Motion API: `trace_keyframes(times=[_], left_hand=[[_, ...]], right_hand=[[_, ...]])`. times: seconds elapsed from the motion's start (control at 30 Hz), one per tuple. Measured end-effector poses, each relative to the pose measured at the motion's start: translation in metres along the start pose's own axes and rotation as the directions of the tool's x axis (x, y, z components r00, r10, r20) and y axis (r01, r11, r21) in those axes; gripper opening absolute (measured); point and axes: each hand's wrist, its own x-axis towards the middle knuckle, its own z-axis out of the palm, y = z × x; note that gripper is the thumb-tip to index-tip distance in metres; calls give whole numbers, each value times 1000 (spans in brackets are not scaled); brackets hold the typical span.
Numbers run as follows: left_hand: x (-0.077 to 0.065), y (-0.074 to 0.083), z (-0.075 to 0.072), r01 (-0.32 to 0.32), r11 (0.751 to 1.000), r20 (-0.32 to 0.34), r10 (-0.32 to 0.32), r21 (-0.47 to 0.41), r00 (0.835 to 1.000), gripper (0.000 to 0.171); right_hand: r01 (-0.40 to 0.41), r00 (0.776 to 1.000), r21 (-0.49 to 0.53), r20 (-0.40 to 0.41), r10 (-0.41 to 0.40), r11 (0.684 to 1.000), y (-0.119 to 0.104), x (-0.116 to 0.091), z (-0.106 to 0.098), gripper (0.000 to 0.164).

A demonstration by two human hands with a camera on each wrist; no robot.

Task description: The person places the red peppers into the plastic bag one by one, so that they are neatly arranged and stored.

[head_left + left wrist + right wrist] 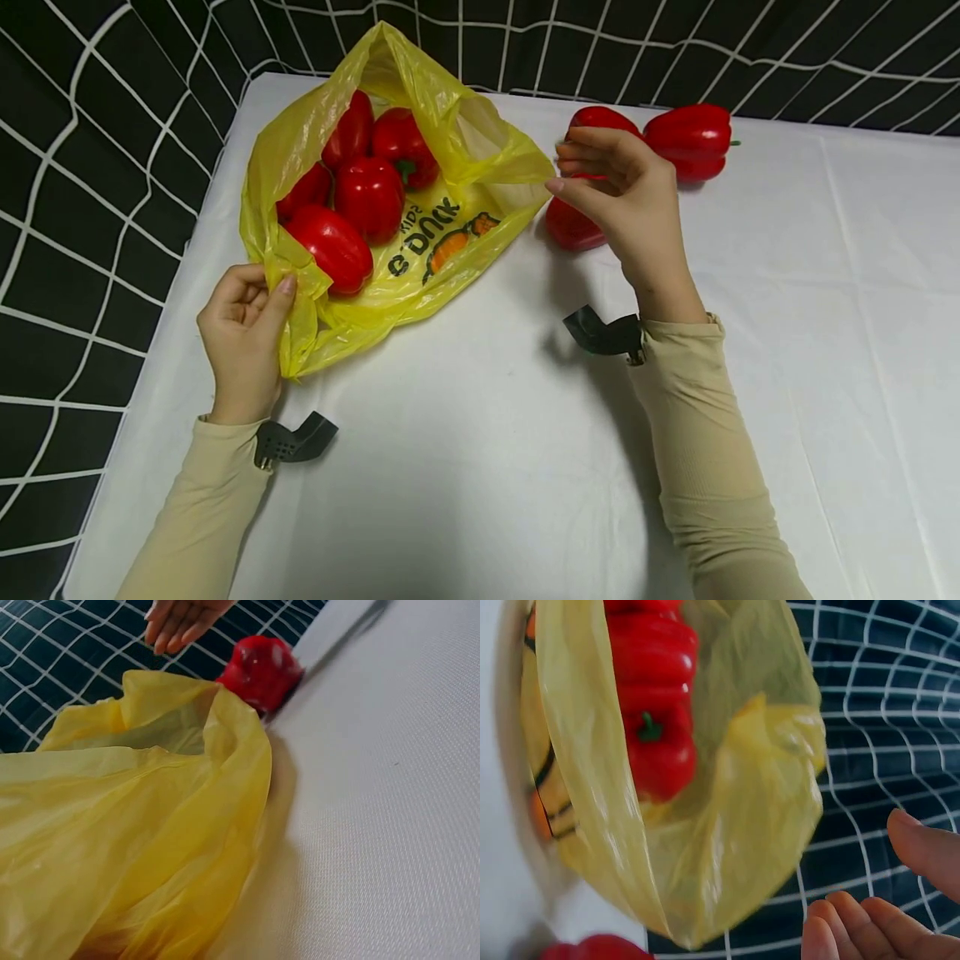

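Note:
A yellow plastic bag (450,287) lies open on the table with several red bell peppers (369,200) inside it. My left hand (243,342) pinches the bag's near left rim between thumb and fingers. Beside the bag's right corner, my right hand (630,200) is held with loosely bent fingers and the thumb apart, nothing between them. In the head view it overlaps two of the three loose peppers, one at the back (600,119) and one nearer (573,223). The right wrist view shows the bag's mouth (727,847) and a green-stemmed pepper (660,754) within.
A third loose pepper (688,142) lies at the back right, its green stem pointing right. A white cloth (480,467) covers the table. Dark walls with white netting (600,42) rise along the back and left edges.

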Motion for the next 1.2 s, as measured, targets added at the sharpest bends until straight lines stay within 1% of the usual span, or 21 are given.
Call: trace_keyframes(times=[0.1,0.27,0.37,0.57,0.8,0.97,1.2], left_hand=[[0,0,0,1,1000,1,-1,-6,1000,14],[0,0,0,3,1000,5,-3,-17,1000,13],[0,0,0,1,1000,5,-1,-14,1000,13],[0,-1,0,-3,1000,6,3,-11,1000,15],[0,-1,0,-5,1000,8,5,-11,1000,13],[0,-1,-1,-4,1000,9,4,-5,1000,12],[0,-1,0,-11,1000,13,11,-3,1000,11]], right_hand=[[-1,999,55,-45,3,998,1,3,-9,43],[5,992,79,-127,6,997,2,7,-24,42],[20,986,111,-166,-2,994,4,8,-32,41],[38,977,154,-214,-4,987,5,11,-45,39],[41,966,227,-256,19,973,6,13,-54,37],[42,953,222,-303,28,974,8,14,-61,37],[28,928,172,-372,38,985,15,15,-74,40]])
